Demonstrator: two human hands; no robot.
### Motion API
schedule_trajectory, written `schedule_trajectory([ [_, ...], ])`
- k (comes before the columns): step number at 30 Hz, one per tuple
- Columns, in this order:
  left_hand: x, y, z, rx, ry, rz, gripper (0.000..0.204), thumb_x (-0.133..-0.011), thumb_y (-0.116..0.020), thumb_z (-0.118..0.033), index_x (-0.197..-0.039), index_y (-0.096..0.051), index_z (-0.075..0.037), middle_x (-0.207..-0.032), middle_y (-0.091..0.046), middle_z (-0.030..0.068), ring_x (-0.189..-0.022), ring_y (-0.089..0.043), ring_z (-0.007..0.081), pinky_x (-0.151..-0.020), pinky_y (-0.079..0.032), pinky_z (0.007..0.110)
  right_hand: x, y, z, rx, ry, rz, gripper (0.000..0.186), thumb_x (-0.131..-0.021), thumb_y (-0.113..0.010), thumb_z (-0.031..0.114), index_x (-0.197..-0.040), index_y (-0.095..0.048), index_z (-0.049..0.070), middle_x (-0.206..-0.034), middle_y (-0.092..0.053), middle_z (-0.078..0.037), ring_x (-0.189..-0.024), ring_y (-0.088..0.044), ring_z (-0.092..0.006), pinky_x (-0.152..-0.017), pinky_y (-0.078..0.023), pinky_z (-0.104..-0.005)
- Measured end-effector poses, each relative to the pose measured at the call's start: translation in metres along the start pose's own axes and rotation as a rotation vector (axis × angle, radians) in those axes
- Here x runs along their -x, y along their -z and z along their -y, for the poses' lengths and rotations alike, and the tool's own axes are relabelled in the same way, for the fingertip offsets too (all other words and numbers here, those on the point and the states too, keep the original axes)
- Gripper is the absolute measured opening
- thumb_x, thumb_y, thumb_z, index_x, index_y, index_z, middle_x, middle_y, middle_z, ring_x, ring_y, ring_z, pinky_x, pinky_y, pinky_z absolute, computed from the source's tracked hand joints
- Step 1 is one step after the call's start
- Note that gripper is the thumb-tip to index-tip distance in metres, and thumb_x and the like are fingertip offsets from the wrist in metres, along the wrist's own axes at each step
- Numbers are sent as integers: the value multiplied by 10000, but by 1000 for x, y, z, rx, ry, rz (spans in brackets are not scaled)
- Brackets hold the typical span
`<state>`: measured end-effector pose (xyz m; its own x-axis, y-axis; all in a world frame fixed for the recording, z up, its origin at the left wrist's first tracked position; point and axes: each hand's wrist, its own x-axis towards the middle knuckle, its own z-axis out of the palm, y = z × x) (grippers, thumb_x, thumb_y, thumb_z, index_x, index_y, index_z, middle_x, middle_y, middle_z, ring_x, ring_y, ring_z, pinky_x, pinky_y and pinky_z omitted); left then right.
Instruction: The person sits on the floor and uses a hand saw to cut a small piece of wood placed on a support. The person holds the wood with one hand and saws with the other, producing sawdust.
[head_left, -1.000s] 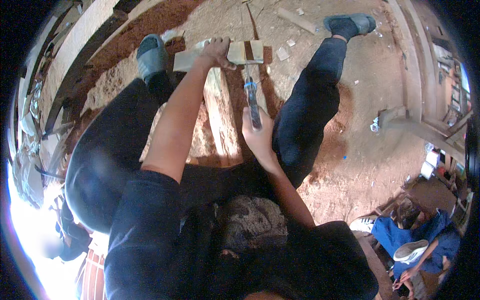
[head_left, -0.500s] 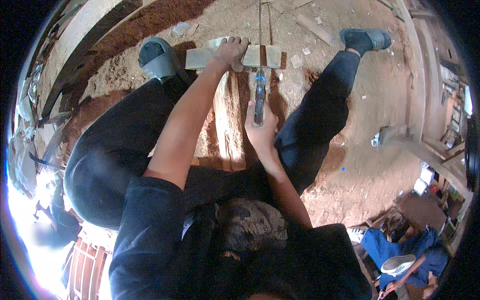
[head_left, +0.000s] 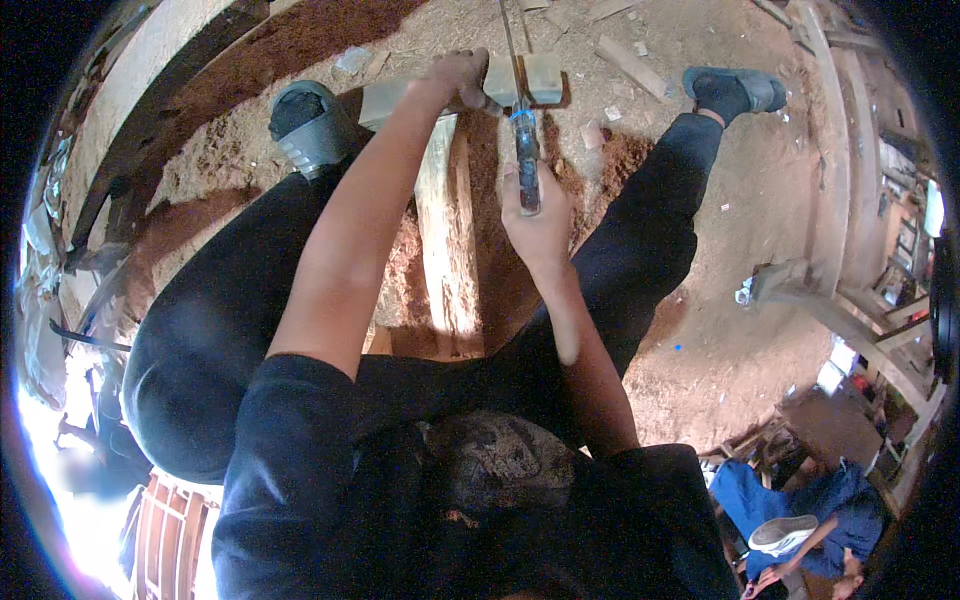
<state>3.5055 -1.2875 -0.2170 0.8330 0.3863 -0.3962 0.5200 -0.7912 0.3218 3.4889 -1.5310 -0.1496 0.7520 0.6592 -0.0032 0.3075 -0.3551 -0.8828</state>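
Left hand: pressed down on the pale wooden block at twelve o'clock, fingers curled shut over its top edge.
Right hand: wrapped shut around the blue-handled handsaw, blade running up across the block.
Block: lay crosswise on the end of an upright wooden plank between the knees; likely stiff and light, apt to shift unless pinned beside the cut.
Saw: thin blade probably flexed easily; best held by the handle.
Edges: shoes flanked the block at eleven and one o'clock.
Room: sawdust-strewn dirt floor lay open toward three o'clock.
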Motion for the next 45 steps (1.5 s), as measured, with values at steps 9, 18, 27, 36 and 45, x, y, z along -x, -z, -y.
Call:
schedule_trajectory([
  [9,7,-29,9,-134,-83,-136,944,-533,-851,-558,-1221,-451,-50,-1236,-562,198,-1212,-502,397,-1003,-411,520,40,-16,15,-58,-201,-64,154,-937,-626,153,-893,-588,11,-586,-526,-35,-543,-468,-71,-515,-410,-291],
  [18,-4,-43,8,-126,-21,-190,918,-572,-824,-580,-1225,-469,-41,-1218,-573,206,-1193,-516,394,-998,-421,498,34,3,-12,53,-92,-12,125,-925,-615,108,-850,-586,13,-619,-527,-27,-578,-490,-71,-520,-400,-303],
  [27,14,-36,7,-44,-142,-359,875,-621,-785,-558,-1215,-467,1,-1171,-553,244,-1138,-521,436,-972,-429,516,66,5,-11,-24,-183,-40,150,-922,-615,127,-815,-583,28,-630,-558,-54,-589,-545,-128,-548,-439,-311],
  [36,24,-40,1,-79,-134,-526,812,-567,-781,-610,-1096,-546,-42,-1092,-600,170,-1082,-574,345,-946,-440,453,4,-5,-7,-141,-42,-58,155,-912,-612,100,-786,-573,20,-588,-489,-6,-536,-448,-73,-485,-353,-283],
  [45,19,-55,8,-16,-146,-521,787,-587,-767,-622,-1080,-553,-48,-1054,-612,173,-1059,-584,353,-935,-452,463,68,-1,-16,-22,-218,-48,108,-921,-618,110,-854,-607,26,-618,-544,-42,-561,-499,-94,-513,-413,-307],
])
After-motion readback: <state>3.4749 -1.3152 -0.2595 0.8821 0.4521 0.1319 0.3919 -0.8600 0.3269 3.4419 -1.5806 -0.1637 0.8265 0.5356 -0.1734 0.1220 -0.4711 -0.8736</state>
